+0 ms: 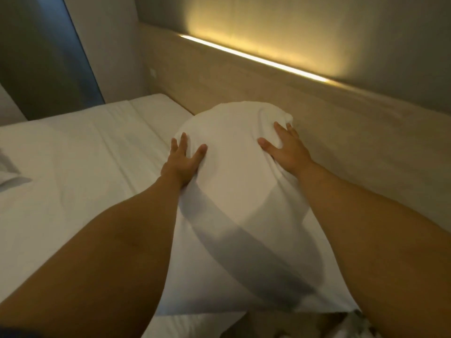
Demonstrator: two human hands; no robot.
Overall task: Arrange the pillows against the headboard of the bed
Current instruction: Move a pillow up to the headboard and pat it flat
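A white pillow (231, 181) lies lengthwise on the bed, its far end up against the light wooden headboard (317, 113). My left hand (183, 162) presses flat on the pillow's left side, fingers spread. My right hand (285, 147) rests on its upper right part, fingers spread and dug into the fabric near the bunched far corner. Both forearms reach in from the bottom of the view. The pillow's near end runs to the lower edge, partly under my arms.
A white sheet (73, 167) covers the mattress to the left. The corner of another white fabric piece (9, 176) shows at the far left edge. A lit strip (256, 59) glows above the headboard. A dark curtain or panel (48, 57) stands at the back left.
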